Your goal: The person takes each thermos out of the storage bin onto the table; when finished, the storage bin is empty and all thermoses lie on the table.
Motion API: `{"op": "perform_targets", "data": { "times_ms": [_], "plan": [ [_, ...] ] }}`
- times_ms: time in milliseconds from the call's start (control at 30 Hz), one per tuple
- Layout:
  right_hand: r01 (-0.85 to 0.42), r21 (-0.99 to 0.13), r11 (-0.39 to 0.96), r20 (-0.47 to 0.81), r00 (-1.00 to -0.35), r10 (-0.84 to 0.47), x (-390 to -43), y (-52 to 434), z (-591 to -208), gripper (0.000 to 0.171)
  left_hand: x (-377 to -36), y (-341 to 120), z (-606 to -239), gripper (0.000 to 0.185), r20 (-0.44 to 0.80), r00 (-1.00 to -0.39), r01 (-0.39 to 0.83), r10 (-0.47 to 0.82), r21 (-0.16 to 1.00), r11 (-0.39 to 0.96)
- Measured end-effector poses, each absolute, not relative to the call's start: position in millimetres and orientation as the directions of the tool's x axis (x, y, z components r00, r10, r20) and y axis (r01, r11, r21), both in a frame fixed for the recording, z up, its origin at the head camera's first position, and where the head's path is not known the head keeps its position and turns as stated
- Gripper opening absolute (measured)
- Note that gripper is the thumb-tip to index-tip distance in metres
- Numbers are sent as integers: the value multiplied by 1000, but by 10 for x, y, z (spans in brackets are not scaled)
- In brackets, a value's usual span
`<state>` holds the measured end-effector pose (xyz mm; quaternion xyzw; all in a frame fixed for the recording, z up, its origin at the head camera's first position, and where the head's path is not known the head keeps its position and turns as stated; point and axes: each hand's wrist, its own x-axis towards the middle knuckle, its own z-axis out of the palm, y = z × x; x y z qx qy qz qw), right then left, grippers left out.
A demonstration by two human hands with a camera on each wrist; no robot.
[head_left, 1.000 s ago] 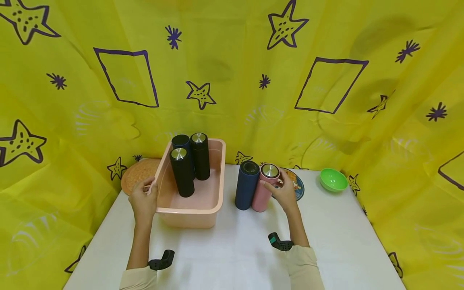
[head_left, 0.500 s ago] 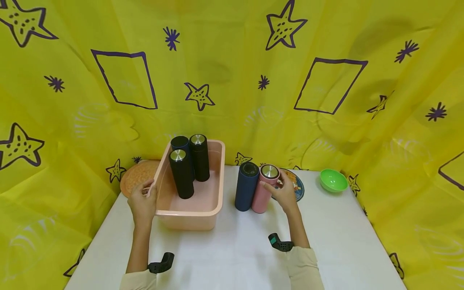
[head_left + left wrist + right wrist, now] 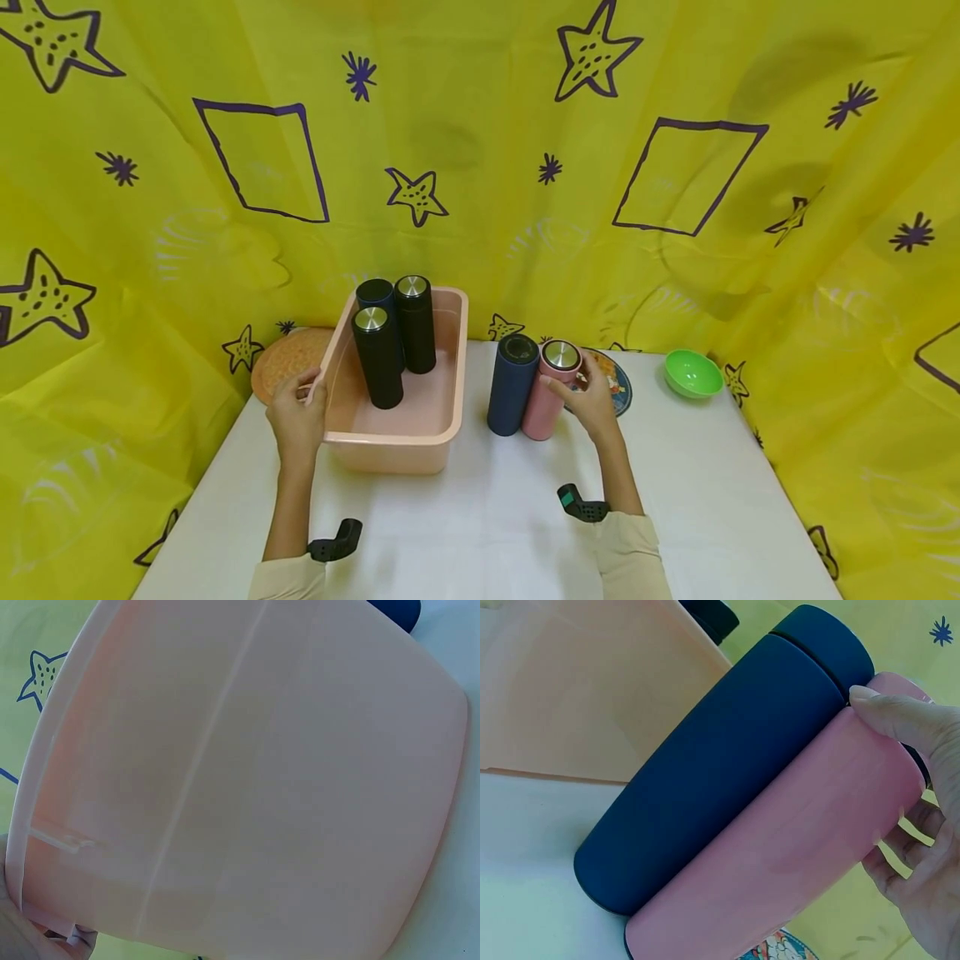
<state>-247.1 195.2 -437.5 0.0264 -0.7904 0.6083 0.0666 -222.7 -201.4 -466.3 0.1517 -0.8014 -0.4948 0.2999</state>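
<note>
My right hand (image 3: pixel 587 398) grips a pink flask (image 3: pixel 549 401) with a steel lid, upright on the white table (image 3: pixel 487 533). The flask touches a navy flask (image 3: pixel 512 384) on its left. In the right wrist view the thumb (image 3: pixel 900 716) lies across the pink flask (image 3: pixel 795 847) beside the navy flask (image 3: pixel 720 772). My left hand (image 3: pixel 297 418) holds the left rim of a pink tub (image 3: pixel 397 446). Two black flasks (image 3: pixel 378 357) and a dark blue one (image 3: pixel 375 293) stand in the tub. The left wrist view shows mostly the tub's outer wall (image 3: pixel 247 780).
A green bowl (image 3: pixel 692 373) sits at the back right of the table. A patterned plate (image 3: pixel 615 385) lies behind my right hand, and an orange round mat (image 3: pixel 285 365) lies left of the tub. Yellow star-printed cloth (image 3: pixel 480 150) surrounds the table.
</note>
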Motion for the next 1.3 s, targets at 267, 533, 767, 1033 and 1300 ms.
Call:
{"op": "perform_targets", "data": {
  "times_ms": [267,533,767,1033,1300],
  "plan": [
    [-121,-962,245,135,-990,43,-2593,2026,-4571,69,-2230,-2011,-4662,25,335,-770,58,-543,885,463],
    [-158,-958,238,171,-985,34,-2633,2052,-4657,72,-2235,-2013,-4662,24,347,-763,72,-545,884,462],
    [-168,-961,219,177,-984,22,-2631,2050,-4667,74,-2229,-2022,-4660,24,345,-764,70,-545,884,462],
    [-190,-959,209,198,-980,17,-2619,2047,-4596,75,-2236,-2019,-4676,24,350,-760,69,-547,881,467],
    [-287,-927,243,308,-950,55,-2436,1976,-4186,78,-2233,-2027,-4684,24,344,-763,68,-547,885,462]
  ]
}}
